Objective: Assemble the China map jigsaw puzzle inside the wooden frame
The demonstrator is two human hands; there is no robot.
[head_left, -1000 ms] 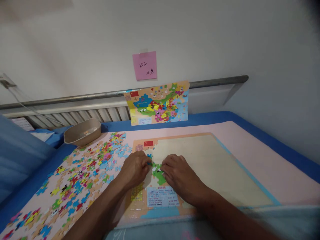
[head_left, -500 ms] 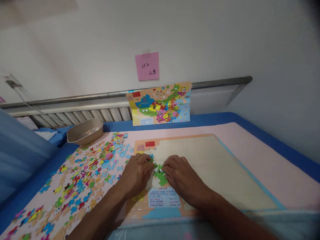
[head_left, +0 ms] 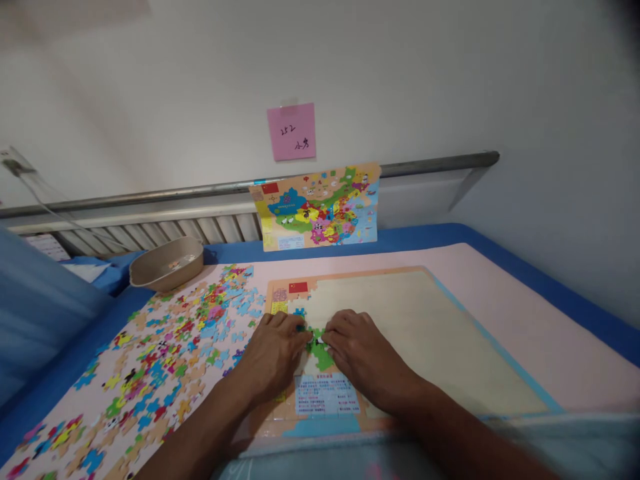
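A pale blue-green cloth [head_left: 575,440] spans the lower right edge of the frame. Beyond it, at lower centre, a light-blue printed text panel [head_left: 327,398] forms part of the assembled area on a flat cream puzzle board [head_left: 400,313] with a peach and light-blue border. Directly above the panel, near frame centre, lies the joined green cardboard jigsaw section [head_left: 324,360] with white animal figures, located between the two sets of fingertips. The left hand [head_left: 274,347] has its fingers bent and close together, tips at the section's left edge. The right hand [head_left: 359,350] has its fingers curled together, tips at the right edge. Whether either hand clamps a piece cannot be determined. Loose multicoloured jigsaw pieces [head_left: 157,370] cover the left of the frame. Behind these stands an oval beige plastic basin [head_left: 185,275]. At upper centre, a colourful printed map sheet [head_left: 317,215] hangs below a square pink paper note [head_left: 292,132].
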